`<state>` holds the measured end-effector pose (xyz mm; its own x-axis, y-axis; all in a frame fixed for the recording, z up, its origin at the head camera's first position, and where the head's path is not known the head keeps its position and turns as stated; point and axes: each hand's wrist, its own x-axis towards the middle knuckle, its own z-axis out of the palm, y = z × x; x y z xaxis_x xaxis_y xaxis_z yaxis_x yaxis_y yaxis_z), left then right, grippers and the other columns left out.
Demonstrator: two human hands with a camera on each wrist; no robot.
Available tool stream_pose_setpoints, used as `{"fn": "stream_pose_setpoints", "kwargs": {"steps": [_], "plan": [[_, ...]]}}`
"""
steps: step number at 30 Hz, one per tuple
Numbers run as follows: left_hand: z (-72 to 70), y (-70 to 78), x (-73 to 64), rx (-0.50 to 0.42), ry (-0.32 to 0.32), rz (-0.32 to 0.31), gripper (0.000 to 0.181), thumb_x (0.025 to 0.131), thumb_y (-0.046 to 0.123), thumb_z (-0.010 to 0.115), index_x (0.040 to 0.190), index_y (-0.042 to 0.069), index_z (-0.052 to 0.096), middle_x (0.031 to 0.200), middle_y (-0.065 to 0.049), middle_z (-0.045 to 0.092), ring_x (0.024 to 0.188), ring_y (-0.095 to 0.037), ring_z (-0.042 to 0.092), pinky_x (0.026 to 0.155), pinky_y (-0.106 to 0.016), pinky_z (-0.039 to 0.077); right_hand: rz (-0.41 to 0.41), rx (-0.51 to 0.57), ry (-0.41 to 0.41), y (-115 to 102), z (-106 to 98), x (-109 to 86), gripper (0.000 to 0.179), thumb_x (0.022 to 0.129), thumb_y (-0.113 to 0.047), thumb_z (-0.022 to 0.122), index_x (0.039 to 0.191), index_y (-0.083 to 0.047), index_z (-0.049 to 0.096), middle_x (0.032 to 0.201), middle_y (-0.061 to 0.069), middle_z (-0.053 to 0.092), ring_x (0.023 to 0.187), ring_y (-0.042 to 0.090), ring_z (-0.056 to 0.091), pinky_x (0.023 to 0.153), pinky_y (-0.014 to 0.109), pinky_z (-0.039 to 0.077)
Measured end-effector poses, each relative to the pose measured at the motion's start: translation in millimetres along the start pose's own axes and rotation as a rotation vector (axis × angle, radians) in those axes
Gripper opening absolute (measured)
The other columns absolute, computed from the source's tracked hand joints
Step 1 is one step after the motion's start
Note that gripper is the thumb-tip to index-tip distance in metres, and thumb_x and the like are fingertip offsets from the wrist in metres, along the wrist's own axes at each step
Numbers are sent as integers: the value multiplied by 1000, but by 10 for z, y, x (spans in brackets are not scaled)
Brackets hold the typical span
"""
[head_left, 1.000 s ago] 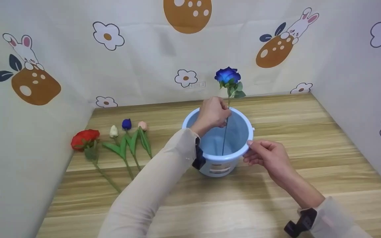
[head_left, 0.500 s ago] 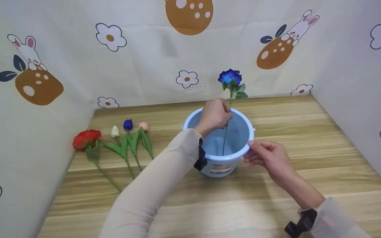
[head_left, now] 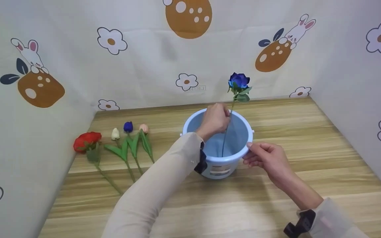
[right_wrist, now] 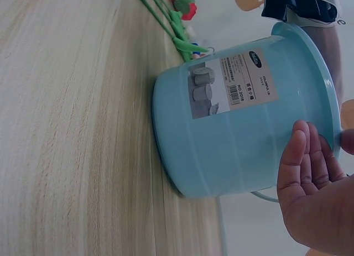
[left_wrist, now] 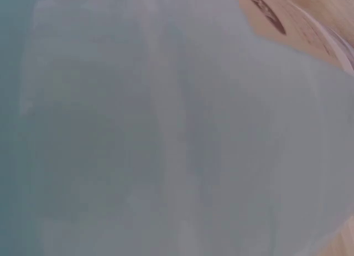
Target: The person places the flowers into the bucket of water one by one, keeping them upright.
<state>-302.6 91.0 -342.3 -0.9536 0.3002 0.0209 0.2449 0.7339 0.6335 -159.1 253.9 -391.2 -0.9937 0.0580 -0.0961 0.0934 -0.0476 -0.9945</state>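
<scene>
Two hands on one bucket, head view. Left hand [head_left: 215, 119] over mouth of light-blue bucket [head_left: 238, 135], fingers curled, pinching blue rose [head_left: 239, 83] by thin stem [head_left: 232, 107]. Near upright, leaning slightly right, bloom and leaves above rim, lower stem inside bucket; tip behind front rim, cannot tell if touching bottom. Right hand [head_left: 271, 160] at right side of bucket, thumb on rim, fingers against outer wall, pinching rim between. Bucket upright on wood-grain table [head_left: 309, 158], label [head_left: 220, 170] on near side. Well left of bucket, lying in a row, heads toward back: red flower [head_left: 87, 141], white tulip [head_left: 115, 134], dark-blue tulip [head_left: 128, 127], pink tulip [head_left: 144, 128]; lower ends running to or behind left sleeve [head_left: 164, 178]. Behind, pale backdrop [head_left: 137, 72] with printed rabbits and flowers. Left wrist view: nearly all bucket wall, close and blurred; part of label top right, bits of table in right corners; cannot tell grip from here. Right wrist view: turned sideways, bucket wall with label, barcode and "NO.2018" facing camera; fingers close together, fairly straight along outer wall, thumb at rim. Past bucket, green stems and red flower, partly hidden.
</scene>
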Motion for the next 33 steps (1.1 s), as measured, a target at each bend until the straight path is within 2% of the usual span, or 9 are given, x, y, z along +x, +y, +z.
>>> {"fn": "stream_pose_setpoints", "kwargs": {"steps": [3,7,13,22,27,33], "plan": [[-66,49,-84,-20,-12,-14,9,96,5,66,102,8,73,99,-6,73,83,-18,71,71,-25,56,-5,2,-3,4,5,3,20,105,-14,64,94,-3,76,76,5,76,69,15,74,71,33,65],[-127,84,-141,-22,3,-28,11,96,6,69,106,7,73,106,-9,75,82,-19,74,68,-23,58,-5,4,-9,3,5,1,20,105,-15,65,96,-2,76,77,5,77,70,15,75,72,33,66],[-211,108,-176,-121,-40,-88,11,99,5,69,110,4,69,104,-10,70,68,-15,70,58,-22,60,12,-8,-11,-1,-7,-7,20,106,-17,65,100,-1,76,79,5,77,72,15,75,74,33,66],[-340,65,-201,-185,-63,-119,8,99,6,70,106,4,66,96,-9,65,58,-10,64,57,-21,60,11,-18,-15,3,-10,-13,21,106,-18,65,102,0,75,80,5,77,73,15,75,74,33,66],[-465,28,-242,-222,-35,-147,8,99,6,71,104,5,66,89,-7,63,53,-9,63,54,-21,59,7,-13,-23,1,-8,-7,21,106,-17,64,98,-1,76,78,4,77,71,15,75,71,30,65],[-662,-41,-304,-304,-17,-173,6,100,5,69,105,4,68,92,-6,67,59,-12,66,58,-24,62,12,-10,-19,-10,-13,-7,22,106,-18,65,96,-2,76,78,4,77,71,15,74,71,30,65]]}}
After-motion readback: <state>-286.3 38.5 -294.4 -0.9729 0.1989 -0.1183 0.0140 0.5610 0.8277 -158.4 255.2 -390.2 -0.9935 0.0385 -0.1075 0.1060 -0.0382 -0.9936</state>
